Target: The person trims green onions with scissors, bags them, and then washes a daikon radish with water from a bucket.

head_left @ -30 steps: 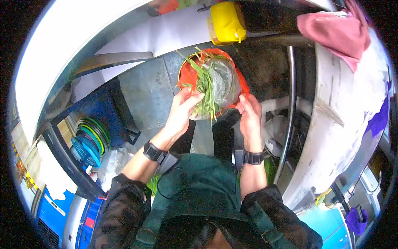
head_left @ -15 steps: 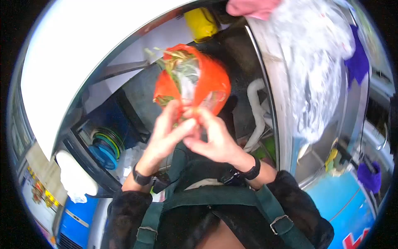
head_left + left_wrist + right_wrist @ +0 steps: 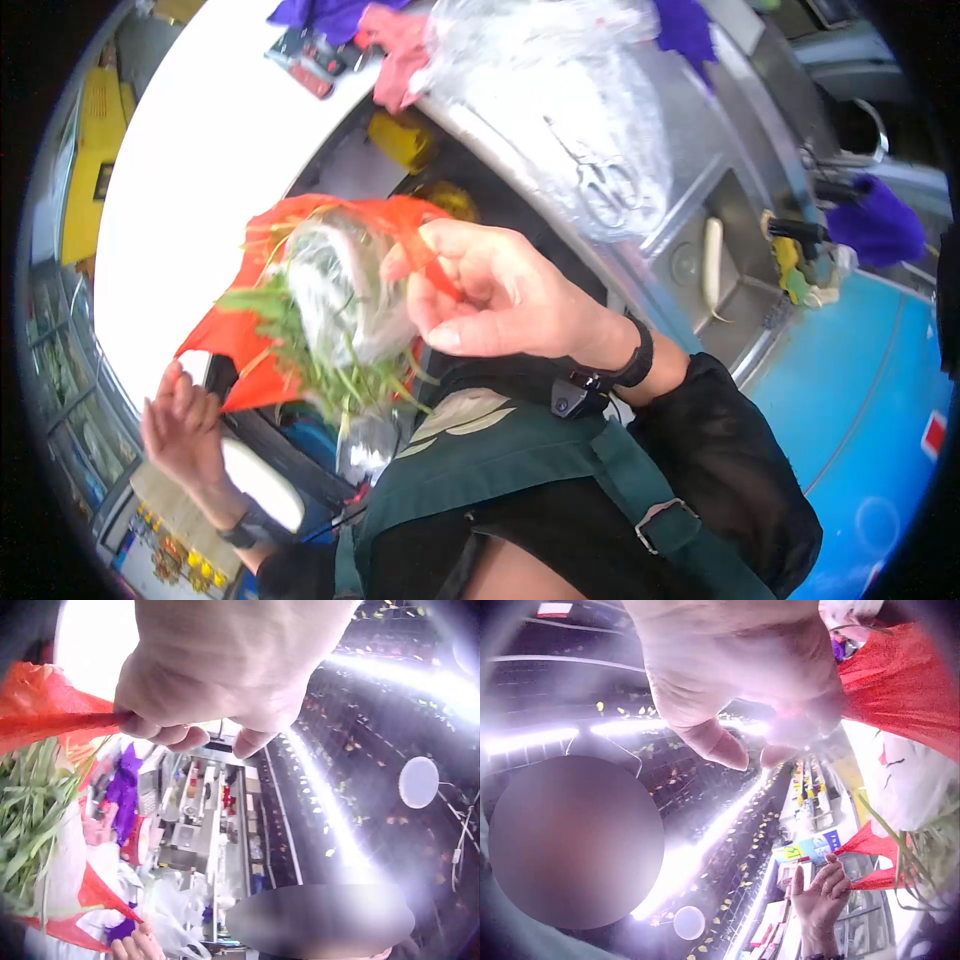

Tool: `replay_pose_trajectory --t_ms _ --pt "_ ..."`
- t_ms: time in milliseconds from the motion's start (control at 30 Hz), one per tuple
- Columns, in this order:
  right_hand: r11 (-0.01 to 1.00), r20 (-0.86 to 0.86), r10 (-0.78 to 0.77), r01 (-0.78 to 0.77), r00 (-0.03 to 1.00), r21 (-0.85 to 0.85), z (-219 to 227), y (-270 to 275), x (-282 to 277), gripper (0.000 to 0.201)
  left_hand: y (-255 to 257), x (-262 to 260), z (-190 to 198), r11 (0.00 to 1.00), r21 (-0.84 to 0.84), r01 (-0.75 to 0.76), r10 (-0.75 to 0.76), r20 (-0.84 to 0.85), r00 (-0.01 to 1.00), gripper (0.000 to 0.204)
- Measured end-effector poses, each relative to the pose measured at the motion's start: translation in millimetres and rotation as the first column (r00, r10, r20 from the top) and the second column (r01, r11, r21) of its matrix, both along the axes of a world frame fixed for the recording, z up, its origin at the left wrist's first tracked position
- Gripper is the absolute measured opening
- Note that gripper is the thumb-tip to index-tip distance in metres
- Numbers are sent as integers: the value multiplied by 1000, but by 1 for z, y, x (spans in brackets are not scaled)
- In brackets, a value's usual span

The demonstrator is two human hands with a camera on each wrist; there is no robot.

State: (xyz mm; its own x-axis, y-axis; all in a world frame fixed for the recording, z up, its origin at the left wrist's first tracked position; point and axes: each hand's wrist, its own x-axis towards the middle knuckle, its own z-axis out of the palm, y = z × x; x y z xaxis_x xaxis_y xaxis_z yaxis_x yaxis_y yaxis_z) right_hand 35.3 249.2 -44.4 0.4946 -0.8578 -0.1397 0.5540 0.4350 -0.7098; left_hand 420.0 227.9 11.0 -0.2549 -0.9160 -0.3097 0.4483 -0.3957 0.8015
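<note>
We hold the red bag point(image 3: 250, 340) up between us, right hand point(image 3: 490, 295) pinching its top edge, left hand point(image 3: 180, 425) pinching the lower corner. Greens point(image 3: 320, 370) and clear plastic point(image 3: 335, 290) sit inside. Behind, a steel bench point(image 3: 640, 210) carries scissors point(image 3: 600, 180).

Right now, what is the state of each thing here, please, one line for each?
Red bag: lifted, stretched open between both hands.
Green leaves: inside the red bag, tips hanging out.
Clear bag: inside the red bag, crumpled.
Left hand: pinches the bag's lower edge.
Right hand: grips the bag's upper edge.
Scissors: lying on the counter, closed.
</note>
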Motion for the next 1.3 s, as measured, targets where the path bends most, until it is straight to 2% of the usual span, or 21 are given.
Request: replay_pose_trajectory --t_ms 133,200,267,300,367,433,467,567,600,633,667,700,733,800,833,867,933,1033,1067,1167,1300 --pt "988 -33 -26 20 999 -153 93 9 -26 53 -10 31 64 990 -123 -69 72 21 997 59" --pt "967 57 -121 131 991 -218 142 18 -34 29 -31 42 98 930 -293 222 -261 -100 960 62" --pt "857 76 -274 279 959 -433 162 28 -58 16 -32 33 130 909 -333 250 -314 -157 936 65" --pt "843 68 -284 283 956 -457 180 22 -72 16 -50 42 154 883 -340 323 -384 -128 915 67" --pt "748 93 -137 164 986 -644 218 14 -108 20 -72 37 187 830 -409 379 -446 -80 891 66" --pt "618 87 32 49 996 -784 252 17 -135 28 -106 13 209 646 -544 535 -593 83 801 66" --pt "608 80 40 39 996 -793 269 23 -144 28 -123 -6 217 642 -556 527 -587 86 805 66" --pt "745 182 -235 297 955 -597 319 40 -169 32 -169 -70 241 646 -671 363 -245 268 932 66" --pt "736 174 -230 288 958 -612 327 40 -180 32 -177 -97 244 657 -570 493 -572 49 819 66" --pt "743 132 -280 302 951 -597 332 40 -196 32 -175 -126 241 601 -485 635 -785 -209 583 66" --pt "749 90 -330 318 940 -582 335 40 -220 33 -172 -148 232 599 -495 629 -785 -207 584 66" --pt "779 97 -215 231 972 -583 328 31 -260 40 -170 -171 220 703 -384 599 -701 -236 673 64" --pt "774 98 -214 230 972 -590 312 39 -284 40 -170 -200 206 791 -263 553 -609 -248 753 62" --pt "687 47 -583 523 811 -505 274 52 -312 33 -171 -250 168 860 -91 502 -497 -378 782 55" --pt "705 36 -582 526 812 -475 253 49 -331 47 -175 -274 149 855 -33 517 -488 -389 782 53" --pt "712 34 -580 527 814 -465 227 44 -349 47 -176 -298 129 848 26 530 -477 -401 782 51" --pt "764 -12 -627 611 779 -207 174 34 -381 32 -166 -344 91 834 170 524 -413 -436 799 47" --pt "695 71 -703 705 707 -141 146 40 -410 33 -171 -371 65 910 127 395 -312 -420 852 45" --pt "728 84 -659 662 747 -176 143 40 -422 34 -183 -367 53 842 -4 540 -455 -544 705 46" --pt "773 -19 -606 583 795 -251 153 40 -413 37 -170 -379 72 799 -123 589 -549 -552 628 48" --pt "779 55 -593 589 804 -213 152 43 -412 38 -177 -392 69 824 -210 526 -536 -591 603 54"
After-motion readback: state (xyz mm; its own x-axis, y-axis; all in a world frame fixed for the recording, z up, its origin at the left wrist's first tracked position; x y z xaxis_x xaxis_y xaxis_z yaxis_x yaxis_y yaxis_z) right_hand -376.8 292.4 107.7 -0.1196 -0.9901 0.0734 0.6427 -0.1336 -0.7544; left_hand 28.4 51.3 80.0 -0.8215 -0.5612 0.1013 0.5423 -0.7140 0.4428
